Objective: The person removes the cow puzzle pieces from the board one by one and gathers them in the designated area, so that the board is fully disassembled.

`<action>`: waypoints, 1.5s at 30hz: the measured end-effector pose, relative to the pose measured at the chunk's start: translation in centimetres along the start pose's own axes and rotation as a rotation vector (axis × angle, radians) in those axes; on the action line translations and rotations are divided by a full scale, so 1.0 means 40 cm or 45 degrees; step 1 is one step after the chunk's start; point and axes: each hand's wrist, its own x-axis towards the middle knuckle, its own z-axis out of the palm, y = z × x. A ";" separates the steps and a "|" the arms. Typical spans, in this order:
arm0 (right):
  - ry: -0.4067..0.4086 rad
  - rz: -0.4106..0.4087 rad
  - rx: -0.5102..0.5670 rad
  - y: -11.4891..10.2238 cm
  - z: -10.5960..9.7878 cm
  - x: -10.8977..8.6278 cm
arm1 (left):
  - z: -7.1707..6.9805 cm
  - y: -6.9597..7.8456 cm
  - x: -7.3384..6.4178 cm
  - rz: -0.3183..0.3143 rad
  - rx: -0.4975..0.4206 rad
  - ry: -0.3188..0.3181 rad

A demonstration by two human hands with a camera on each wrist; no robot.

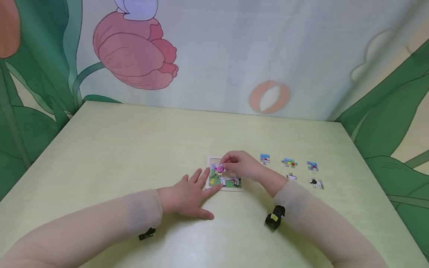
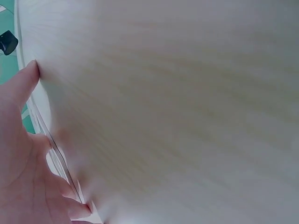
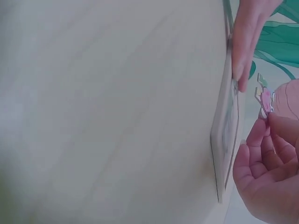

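Observation:
A small puzzle board point(image 1: 226, 185) with a cow picture lies in the middle of the pale green table point(image 1: 117, 149). My right hand point(image 1: 239, 164) hovers over the board and pinches a pink puzzle piece point(image 1: 219, 169) between its fingertips; the piece point(image 3: 265, 101) also shows in the right wrist view, held just off the board's edge point(image 3: 226, 135). My left hand point(image 1: 187, 193) lies flat on the table with straight fingers, its fingertips touching the board's left edge. In the left wrist view my palm point(image 2: 18, 158) rests against the tabletop.
Several loose puzzle pieces lie to the right of the board: a blue one point(image 1: 264, 159), a multicoloured one point(image 1: 289, 162), another blue one point(image 1: 312, 166), a white one point(image 1: 291, 177) and a black-and-white one point(image 1: 316, 183). Painted flower walls enclose the table.

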 end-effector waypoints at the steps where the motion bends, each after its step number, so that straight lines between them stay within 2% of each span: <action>1: 0.005 -0.004 -0.001 0.002 -0.005 -0.004 | 0.001 0.001 0.003 0.000 -0.003 -0.002; 17: 0.104 0.161 -0.014 0.092 -0.115 -0.097 | 0.012 0.002 0.007 -0.012 -0.024 0.002; 22: 0.138 0.181 -0.038 0.121 -0.148 -0.129 | 0.010 0.001 0.006 -0.012 -0.053 0.005; 30: 0.157 0.185 -0.200 0.156 -0.176 -0.156 | 0.010 -0.003 -0.001 -0.005 -0.060 0.042; 36: 0.181 0.188 -0.352 0.168 -0.186 -0.167 | 0.012 -0.003 0.000 0.061 -0.017 0.085; 41: 0.200 0.232 -0.415 0.175 -0.190 -0.170 | 0.012 -0.003 0.006 0.093 0.026 0.076; 45: 0.204 0.212 -0.454 0.177 -0.197 -0.171 | 0.008 -0.001 0.008 0.094 0.040 0.062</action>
